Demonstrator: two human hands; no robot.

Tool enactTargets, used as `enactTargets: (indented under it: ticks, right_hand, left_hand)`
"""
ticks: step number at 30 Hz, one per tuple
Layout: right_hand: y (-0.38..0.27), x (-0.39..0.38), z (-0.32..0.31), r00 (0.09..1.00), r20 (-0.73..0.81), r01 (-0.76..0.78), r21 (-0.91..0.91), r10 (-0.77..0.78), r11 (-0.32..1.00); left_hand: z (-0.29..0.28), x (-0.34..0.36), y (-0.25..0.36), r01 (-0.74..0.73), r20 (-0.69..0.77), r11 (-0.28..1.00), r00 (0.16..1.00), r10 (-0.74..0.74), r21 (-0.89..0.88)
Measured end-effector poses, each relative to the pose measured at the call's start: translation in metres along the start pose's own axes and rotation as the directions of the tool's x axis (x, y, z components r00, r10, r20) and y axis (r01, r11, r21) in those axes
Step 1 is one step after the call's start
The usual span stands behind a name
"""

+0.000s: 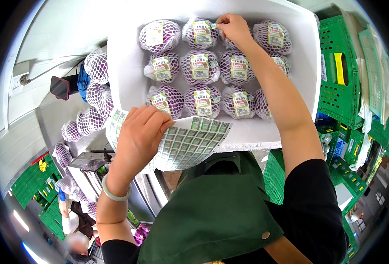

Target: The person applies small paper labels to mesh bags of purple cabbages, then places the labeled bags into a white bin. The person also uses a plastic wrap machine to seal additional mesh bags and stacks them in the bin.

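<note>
A white foam box [122, 66] holds several rows of round purple vegetables [168, 99] in white mesh sleeves, each with a printed label where visible. At its far side, my right hand [232, 30] pinches a small green sticker [213, 26] against the edge of a labelled vegetable [198, 37]; part of the neighbouring one is hidden under the hand. My left hand [139, 138] grips a sheet of small green stickers [192, 143] by its upper part, over the box's near edge.
More netted vegetables [89, 121] are stacked at the left beside a phone-like device [60, 88] and a metal appliance [86, 162]. Green plastic crates [335, 83] stand along the right and lower left [29, 185]. Another person [71, 224] is at the lower left.
</note>
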State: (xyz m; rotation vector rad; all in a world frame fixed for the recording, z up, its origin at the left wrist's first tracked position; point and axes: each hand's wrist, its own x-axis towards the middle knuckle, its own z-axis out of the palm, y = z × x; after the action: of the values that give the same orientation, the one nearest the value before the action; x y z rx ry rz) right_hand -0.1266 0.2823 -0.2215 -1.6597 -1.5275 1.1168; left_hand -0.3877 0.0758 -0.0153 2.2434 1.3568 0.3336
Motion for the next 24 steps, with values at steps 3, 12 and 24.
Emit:
enactTargets:
  ticks: [3, 12, 24]
  right_hand:
    - [0.005, 0.016, 0.009, 0.999, -0.007, 0.044, -0.168, -0.046, 0.985]
    - [0.013, 0.021, 0.033, 0.951, -0.083, 0.184, -0.623, -0.298, 0.761]
    - [-0.138, -0.148, 0.003, 0.668, 0.601, 0.294, 0.328, -0.438, 0.898]
  left_hand:
    - [0.002, 0.003, -0.004, -0.001, 0.001, 1.000, 1.000, 0.001, -0.003]
    - [0.000, -0.001, -0.011, 0.013, -0.014, 1.000, 1.000, -0.013, -0.007]
    - [-0.016, -0.029, -0.032, 0.077, -0.168, 0.997, 0.983, -0.079, -0.022]
